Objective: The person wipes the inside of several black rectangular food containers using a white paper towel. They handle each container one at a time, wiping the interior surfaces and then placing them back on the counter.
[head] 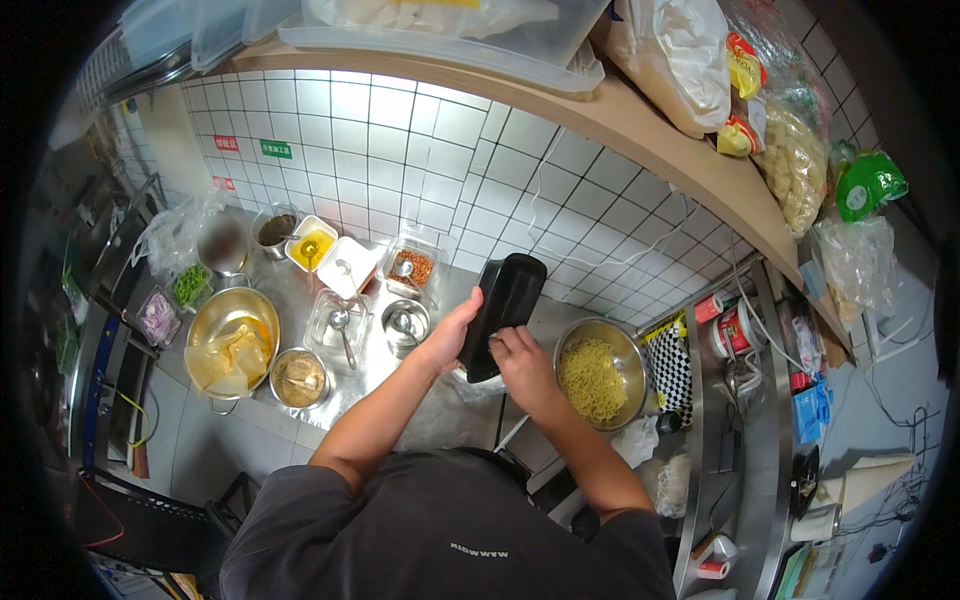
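My left hand (455,330) supports a stack of black plastic containers (508,307) from the left, thumb up along its side. The stack is tilted, held above the steel table. My right hand (525,369) has its fingers curled on the near right edge of the same stack; the fingertips are partly hidden. Right of my right hand, a steel bowl (640,390) holds yellow noodles (596,381). Left of my left hand stands a small steel bowl (386,322) with a spoon in it. Something whitish and plastic (472,386) lies beneath the stack, mostly covered.
On the left stand a clear tub with a ladle (326,330), peanuts in a clear box (412,271), yellow liquid (315,244), brown powder (296,379), a large two-handled pan (196,322), chopped greens (190,285) and sliced onion (159,315). A loaded wooden shelf (637,120) overhangs the tiled wall.
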